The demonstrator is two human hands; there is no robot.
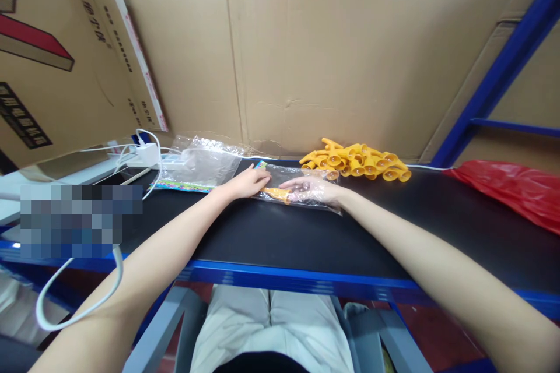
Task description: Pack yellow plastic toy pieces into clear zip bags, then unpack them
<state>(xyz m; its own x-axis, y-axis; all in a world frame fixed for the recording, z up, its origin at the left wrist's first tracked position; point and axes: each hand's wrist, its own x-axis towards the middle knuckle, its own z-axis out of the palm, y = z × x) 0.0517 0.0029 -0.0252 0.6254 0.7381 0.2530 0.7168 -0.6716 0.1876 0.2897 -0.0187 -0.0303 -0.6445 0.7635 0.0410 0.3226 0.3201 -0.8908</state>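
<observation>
My left hand [249, 182] is closed on the left end of a clear plastic bag [321, 205], where a coloured printed strip shows. My right hand [310, 189] is inside the bag, seen through the film, its fingers around the wide end of a yellow plastic piece [275, 193]. That piece lies lengthwise in the bag between my two hands, its left tip by my left fingers. Behind my right hand is a pile of similar yellow plastic pieces [354, 161], branched, with round cup-like ends.
More clear bags [205, 164] with a printed edge lie to the left. Beside them are a white charger [149, 154] and cables. A red plastic bag [510, 189] is at the right. Cardboard [306, 64] walls the back of the black table [280, 239], and a blue post [494, 70] slants at the right.
</observation>
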